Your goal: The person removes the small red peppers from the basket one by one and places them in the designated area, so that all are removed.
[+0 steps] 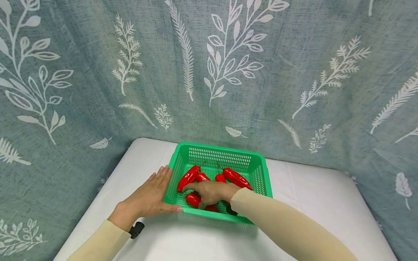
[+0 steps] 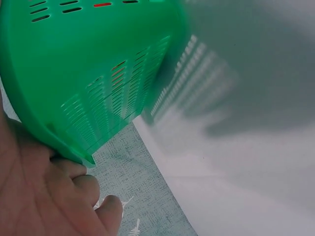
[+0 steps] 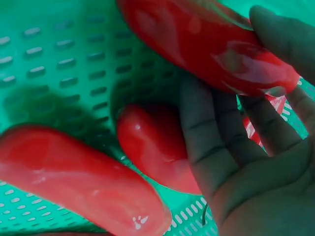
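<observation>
On the white-covered surface (image 1: 196,239) sits a green perforated plastic basket (image 1: 222,148). The left hand (image 1: 147,195) spreads straight-fingered against its left end; inside, the nearer right hand (image 1: 209,192) holds a glossy red elongated pepper (image 3: 192,44) between thumb and fingers, long axis crossing the fingers.

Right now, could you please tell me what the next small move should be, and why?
I'd probably have the right hand ease the red pepper slightly upward: it lies between thumb and fingers, other peppers lie nearby, and the left hand rests against the green basket, which may keep that steady.
</observation>
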`<action>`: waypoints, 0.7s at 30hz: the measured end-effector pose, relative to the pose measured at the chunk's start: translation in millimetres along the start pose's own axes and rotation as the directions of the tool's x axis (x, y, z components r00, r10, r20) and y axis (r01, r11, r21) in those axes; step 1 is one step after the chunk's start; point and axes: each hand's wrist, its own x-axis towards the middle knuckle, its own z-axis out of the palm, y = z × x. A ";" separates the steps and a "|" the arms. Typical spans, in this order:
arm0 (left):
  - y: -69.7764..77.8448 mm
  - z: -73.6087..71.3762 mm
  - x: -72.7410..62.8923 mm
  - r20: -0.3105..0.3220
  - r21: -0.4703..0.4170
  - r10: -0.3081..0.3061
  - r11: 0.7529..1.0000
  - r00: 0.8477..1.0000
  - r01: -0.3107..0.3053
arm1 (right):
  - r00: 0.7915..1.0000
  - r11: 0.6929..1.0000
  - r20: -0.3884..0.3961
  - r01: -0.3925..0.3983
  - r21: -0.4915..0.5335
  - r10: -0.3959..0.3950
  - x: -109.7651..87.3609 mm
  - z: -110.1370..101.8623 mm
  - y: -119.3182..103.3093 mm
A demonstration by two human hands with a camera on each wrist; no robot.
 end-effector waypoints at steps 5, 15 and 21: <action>0.4 0.0 -0.3 0.002 -0.021 -0.002 1.000 1.000 0.002 | 0.997 0.991 -0.072 -0.019 0.130 0.028 -5.9 -9.3 7.1; 3.9 1.4 0.4 -0.001 -0.057 -0.006 0.998 1.000 0.006 | 0.975 0.940 -0.221 0.049 0.339 0.029 -33.8 -30.3 17.9; 3.1 3.0 -0.3 -0.007 -0.074 -0.014 0.997 1.000 0.013 | 0.956 0.880 -0.287 0.088 0.467 0.057 -48.0 -37.9 21.0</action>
